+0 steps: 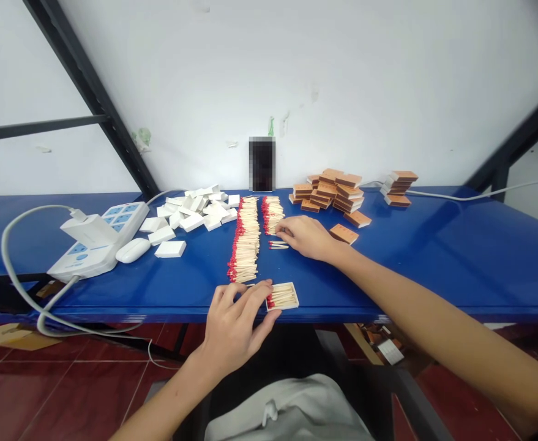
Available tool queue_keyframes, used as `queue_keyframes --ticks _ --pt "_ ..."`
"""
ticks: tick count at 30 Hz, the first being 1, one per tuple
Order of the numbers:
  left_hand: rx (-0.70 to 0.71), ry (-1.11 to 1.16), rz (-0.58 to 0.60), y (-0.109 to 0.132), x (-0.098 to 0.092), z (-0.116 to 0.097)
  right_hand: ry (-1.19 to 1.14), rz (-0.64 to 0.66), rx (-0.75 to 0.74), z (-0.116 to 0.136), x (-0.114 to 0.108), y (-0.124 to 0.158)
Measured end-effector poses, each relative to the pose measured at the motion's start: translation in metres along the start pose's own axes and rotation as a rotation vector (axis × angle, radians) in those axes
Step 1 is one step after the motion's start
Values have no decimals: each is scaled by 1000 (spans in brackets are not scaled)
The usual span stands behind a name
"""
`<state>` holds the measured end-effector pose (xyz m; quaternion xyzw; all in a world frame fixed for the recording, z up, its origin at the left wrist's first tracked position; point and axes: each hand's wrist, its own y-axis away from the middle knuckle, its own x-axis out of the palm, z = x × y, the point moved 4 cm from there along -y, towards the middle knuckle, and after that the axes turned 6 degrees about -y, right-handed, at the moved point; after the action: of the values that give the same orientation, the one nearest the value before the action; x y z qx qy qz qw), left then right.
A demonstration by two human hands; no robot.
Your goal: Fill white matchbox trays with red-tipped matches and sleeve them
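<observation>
Pinches match tray (283, 296) at table (434, 257) edge with left hand (234, 321) (red heads leftward); rests curled right hand (308, 236) on short match row (272, 213), grasp there unclear.

One head-worn camera looks forward and down, close over left hand (234, 321), right hand (308, 237), blue table (434, 257).

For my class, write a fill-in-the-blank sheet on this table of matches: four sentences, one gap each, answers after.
1. The left hand holds a small white cardboard tray filled with red-tipped wooden ____.
2. The right hand rests on the ____ of the two rows of loose red-tipped sticks.
3. The heap of white cardboard trays lies on a table whose top is ____.
4. The stacked brown cardboard sleeves lie to the ____ of those rows.
Answers: matches; shorter; blue; right.
</observation>
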<state>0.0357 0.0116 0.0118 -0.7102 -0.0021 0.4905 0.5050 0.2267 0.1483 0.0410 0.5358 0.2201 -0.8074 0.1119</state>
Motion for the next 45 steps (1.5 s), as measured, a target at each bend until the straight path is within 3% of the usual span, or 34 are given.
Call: queue_keyframes --ticks 10,17,22,25,31,40,45 --pt "5 2 -4 -2 0 -1 20 -1 -42 3 -1 -3" --pt "6 -2 -8 -1 -1 0 -229 11 76 -4 0 -4" --pt "4 -11 -3 -1 1 -1 -346 29 45 4 -8 5" --pt "-1 -6 0 -1 1 0 -295 -1 38 9 -16 11" --pt "-1 2 -7 -1 -1 0 -190 128 3 13 -13 17" --pt "15 -18 -19 -1 0 0 -167 132 -54 16 -14 15" --pt "15 -32 -21 -1 1 0 101 200 -86 27 -8 22"
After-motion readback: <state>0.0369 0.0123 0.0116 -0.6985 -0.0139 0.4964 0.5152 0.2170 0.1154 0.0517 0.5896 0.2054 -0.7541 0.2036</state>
